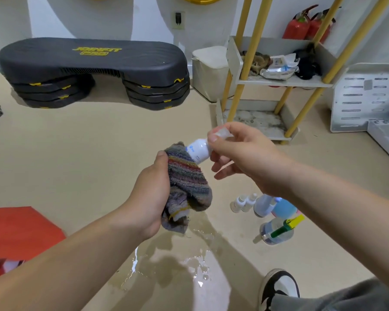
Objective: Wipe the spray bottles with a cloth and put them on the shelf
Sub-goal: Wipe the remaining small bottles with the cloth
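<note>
Left hand's cloth wraps bottle, right fingers pinching.

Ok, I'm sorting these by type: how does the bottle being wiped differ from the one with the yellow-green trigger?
The small bottle is white and opaque; the trigger bottle is bigger and see-through. The small bottle is tilted in the air between the right hand and the cloth in the left hand; the trigger bottle sits on the floor, untouched.
</note>
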Tool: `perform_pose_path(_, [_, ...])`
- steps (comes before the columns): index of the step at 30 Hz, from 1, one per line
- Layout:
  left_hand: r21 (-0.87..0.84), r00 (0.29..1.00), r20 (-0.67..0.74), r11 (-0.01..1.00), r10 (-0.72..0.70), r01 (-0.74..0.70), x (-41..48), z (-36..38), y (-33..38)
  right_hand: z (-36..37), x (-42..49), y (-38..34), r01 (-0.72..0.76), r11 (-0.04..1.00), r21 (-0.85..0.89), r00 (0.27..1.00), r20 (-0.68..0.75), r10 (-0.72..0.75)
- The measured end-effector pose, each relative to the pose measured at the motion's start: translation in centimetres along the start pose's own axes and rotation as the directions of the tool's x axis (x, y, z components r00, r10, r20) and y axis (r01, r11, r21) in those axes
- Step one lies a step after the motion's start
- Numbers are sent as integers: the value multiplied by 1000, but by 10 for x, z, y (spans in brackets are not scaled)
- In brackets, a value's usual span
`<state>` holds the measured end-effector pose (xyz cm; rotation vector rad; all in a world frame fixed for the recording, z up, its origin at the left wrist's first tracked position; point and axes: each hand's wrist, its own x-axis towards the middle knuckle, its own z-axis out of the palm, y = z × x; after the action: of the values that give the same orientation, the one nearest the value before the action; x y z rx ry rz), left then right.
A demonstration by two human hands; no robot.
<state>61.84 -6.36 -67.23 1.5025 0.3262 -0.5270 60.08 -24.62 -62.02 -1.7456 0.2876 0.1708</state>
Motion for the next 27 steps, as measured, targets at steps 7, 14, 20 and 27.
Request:
perform_pose_path(7, [100,1000,19,995,25,-27,4,-2,-9,8,-5,6,136,952,-276,990,-5,-143])
perform_pose_path(14, [620,786,243,532,568,-576,-5,-6,-21,17,-1,12,44,997,-63,998,-33,-46])
perform_pose_path(20, [530,813,224,633,537,-565,4,-9,-21,21,-2,8,61,995,-79,996,-61,-65])
perform_pose_path(27, [-264,980,186,957,-74,123,1,4,-8,14,-1,7,28,1000,12,994,-108,-27])
